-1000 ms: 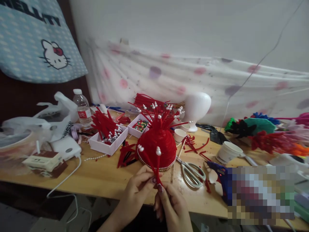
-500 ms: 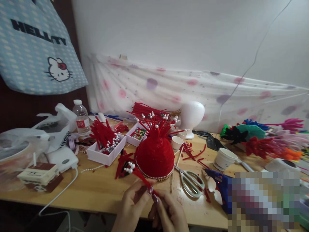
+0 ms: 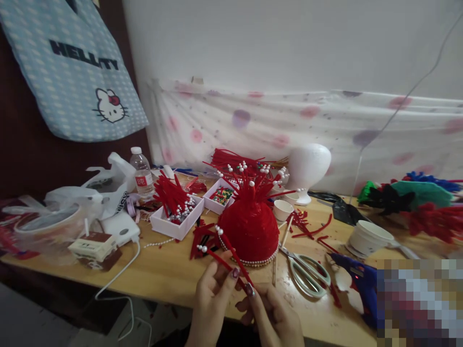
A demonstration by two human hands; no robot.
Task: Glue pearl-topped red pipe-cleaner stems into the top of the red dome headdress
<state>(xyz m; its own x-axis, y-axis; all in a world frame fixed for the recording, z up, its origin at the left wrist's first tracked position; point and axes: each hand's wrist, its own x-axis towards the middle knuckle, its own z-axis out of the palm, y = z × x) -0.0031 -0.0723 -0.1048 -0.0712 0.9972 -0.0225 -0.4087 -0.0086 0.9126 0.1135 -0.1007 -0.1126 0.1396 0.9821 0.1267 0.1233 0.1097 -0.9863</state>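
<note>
Near the table's front edge, my left hand [image 3: 214, 294] and my right hand [image 3: 269, 308] pinch two red fuzzy stems [image 3: 233, 255] tipped with white pearl beads. The stems spread apart at their beaded ends and come together at my right fingertips. My left thumb and fingers press on them further up. Just behind stands a red dome-shaped piece [image 3: 249, 231], with a pearl string round its base and beaded red stems fanning out of its top.
A white box [image 3: 181, 226] of red stems and a smaller bead box [image 3: 217, 208] lie left of the dome. Scissors [image 3: 307, 274], a paper cup [image 3: 283, 210], a blue glue gun [image 3: 361, 279] and a white foam head [image 3: 309, 168] stand or lie to the right.
The beaded ends of the two stems have spread apart; before, they were close together. The view has turned, so the scene sits further right.
</note>
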